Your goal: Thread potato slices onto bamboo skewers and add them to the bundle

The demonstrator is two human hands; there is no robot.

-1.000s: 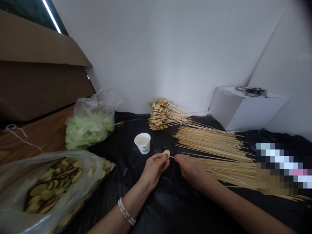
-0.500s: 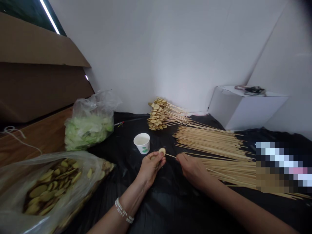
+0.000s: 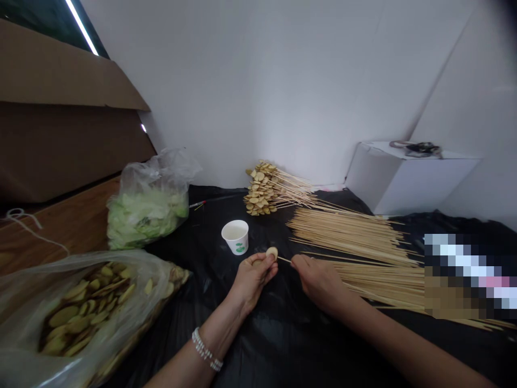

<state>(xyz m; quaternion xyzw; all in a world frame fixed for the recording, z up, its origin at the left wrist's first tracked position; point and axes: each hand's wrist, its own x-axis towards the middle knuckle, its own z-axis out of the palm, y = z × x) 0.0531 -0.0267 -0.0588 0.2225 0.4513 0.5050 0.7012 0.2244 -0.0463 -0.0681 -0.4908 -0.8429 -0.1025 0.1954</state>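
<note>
Between the thumb and fingers of my left hand [image 3: 254, 277] is a round, pale potato slice [image 3: 272, 252], tilted up. A thin bamboo skewer [image 3: 285, 260] reaches from the slice to my right hand [image 3: 319, 280], which pinches it. Whether its tip has gone into the slice is hidden by my left fingers. A white paper cup [image 3: 235, 237] with a green print stands just behind my left hand. Loose bamboo skewers [image 3: 347, 234] lie in two bundles beyond and beside my right hand. Finished skewers with slices [image 3: 262, 188] are piled near the wall.
An open plastic bag of slices [image 3: 81, 312] lies at the front left. Behind it stands a clear bag of pale green vegetable pieces [image 3: 147, 213]. A white box [image 3: 416, 180] is at the back right, and a cardboard box [image 3: 68, 145] at the left. Black sheeting [image 3: 266, 345] covers the table.
My left hand and the slice have shifted slightly right, toward my right hand. Less of the skewer shows between the hands. My right hand has hardly moved.
</note>
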